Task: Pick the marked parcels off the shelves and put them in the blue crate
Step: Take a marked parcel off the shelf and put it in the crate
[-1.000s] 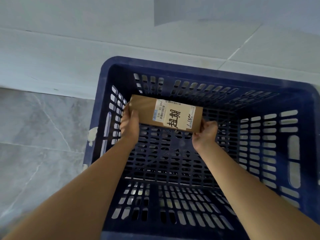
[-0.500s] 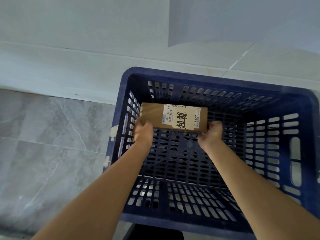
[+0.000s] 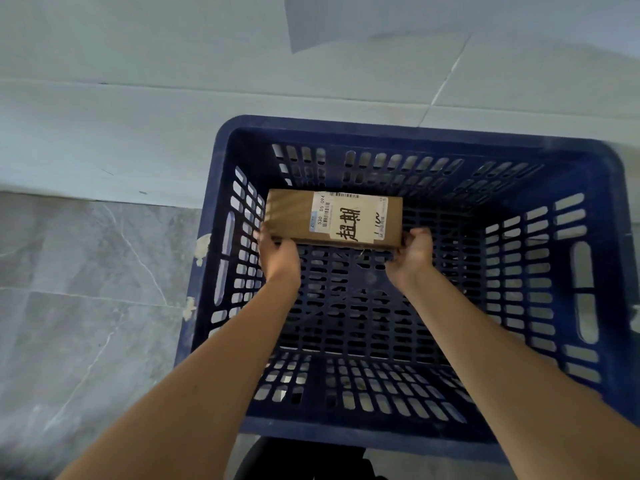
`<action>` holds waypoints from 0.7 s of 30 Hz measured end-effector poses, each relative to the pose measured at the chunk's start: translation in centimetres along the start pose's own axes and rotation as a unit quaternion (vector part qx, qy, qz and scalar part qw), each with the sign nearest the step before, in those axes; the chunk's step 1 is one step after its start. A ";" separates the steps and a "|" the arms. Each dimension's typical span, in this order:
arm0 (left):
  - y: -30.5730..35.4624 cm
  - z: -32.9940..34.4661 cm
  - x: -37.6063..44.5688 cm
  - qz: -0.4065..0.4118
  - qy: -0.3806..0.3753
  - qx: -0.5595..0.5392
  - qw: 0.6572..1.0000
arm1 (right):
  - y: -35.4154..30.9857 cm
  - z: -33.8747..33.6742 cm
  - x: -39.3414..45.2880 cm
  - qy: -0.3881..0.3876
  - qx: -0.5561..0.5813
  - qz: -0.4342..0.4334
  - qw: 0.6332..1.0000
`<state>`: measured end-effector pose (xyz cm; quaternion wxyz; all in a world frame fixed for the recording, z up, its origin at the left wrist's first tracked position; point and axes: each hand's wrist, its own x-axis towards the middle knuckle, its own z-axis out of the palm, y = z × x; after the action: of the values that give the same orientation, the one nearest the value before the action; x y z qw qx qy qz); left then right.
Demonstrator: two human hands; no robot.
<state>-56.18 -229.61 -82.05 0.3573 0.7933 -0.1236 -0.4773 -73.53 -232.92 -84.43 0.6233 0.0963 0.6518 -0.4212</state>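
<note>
Head view looks straight down at a floor of grey tiles with pale veins like marble, smooth and a little shiny. Beyond it lies a lighter surface of big white tiles with thin joints; whether this is wall or floor I cannot tell.

On the floor stands the blue crate, a rectangular box of hard plastic. Its walls and bottom are pierced with rows of short slots, its rim is thick with rounded corners, and there are pale scuffed spots on the left outer wall.

Inside the crate, at the far left corner near the bottom, is the parcel, a flat brown cardboard box with sharp edges. On its top is a white label with a barcode, printed numbers and large black handwritten characters.

The left hand holds the near left corner of the parcel with curled fingers. The right hand holds the near right corner in the same grip. Both bare forearms reach down into the crate.
</note>
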 end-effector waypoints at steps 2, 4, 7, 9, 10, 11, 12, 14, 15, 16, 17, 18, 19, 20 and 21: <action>0.0 -0.4 -1.0 -0.007 -0.007 0.008 1.000 | -0.2 -0.5 -0.7 0.017 0.005 0.006 1.000; 0.3 -1.0 -2.6 -0.013 -0.007 0.009 1.000 | -0.2 -1.3 -2.2 0.032 0.002 0.008 0.999; 2.4 -2.5 -6.0 -0.014 -0.027 0.055 0.998 | -1.6 -1.4 -6.8 0.032 -0.067 0.005 0.997; 5.2 -3.6 -8.7 0.012 -0.056 0.105 0.993 | -3.2 -1.0 -10.3 0.031 -0.118 -0.010 0.992; 6.6 -4.2 -10.0 0.030 -0.068 0.132 0.988 | -4.1 -1.0 -12.2 0.033 -0.141 -0.017 0.989; 8.0 -4.8 -11.2 0.053 -0.081 0.162 0.982 | -5.1 -0.9 -14.1 0.032 -0.164 -0.030 0.986; 9.2 -5.7 -12.4 0.077 -0.099 0.199 0.972 | -6.0 -0.8 -15.8 0.030 -0.197 -0.054 0.978; 11.6 -7.4 -14.6 0.132 -0.145 0.291 0.936 | -7.3 -0.9 -19.2 0.015 -0.320 -0.139 0.937; 12.6 -8.0 -15.8 0.151 -0.168 0.328 0.917 | -7.8 -1.1 -20.8 0.006 -0.391 -0.193 0.900; 13.8 -8.6 -17.2 0.166 -0.187 0.352 0.902 | -8.2 -1.4 -22.4 -0.003 -0.452 -0.242 0.859; 14.9 -9.2 -18.5 0.183 -0.201 0.368 0.889 | -8.5 -1.6 -23.9 -0.009 -0.500 -0.276 0.821; 16.1 -9.8 -19.9 0.206 -0.212 0.386 0.874 | -8.8 -1.8 -25.4 -0.011 -0.537 -0.298 0.789; 17.3 -10.4 -21.3 0.229 -0.218 0.413 0.854 | -9.1 -1.9 -26.9 -0.011 -0.568 -0.313 0.762; 18.4 -11.0 -22.6 0.250 -0.222 0.446 0.830 | -9.5 -1.8 -28.6 -0.012 -0.597 -0.324 0.734; 19.4 -11.8 -23.7 0.265 -0.220 0.475 0.809 | -9.9 -1.7 -30.2 -0.014 -0.627 -0.335 0.703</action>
<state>-55.58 -225.46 -49.50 0.0115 0.6740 -0.6160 -0.4075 -75.07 -225.92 -53.43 0.3664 -0.5472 0.7461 -0.0982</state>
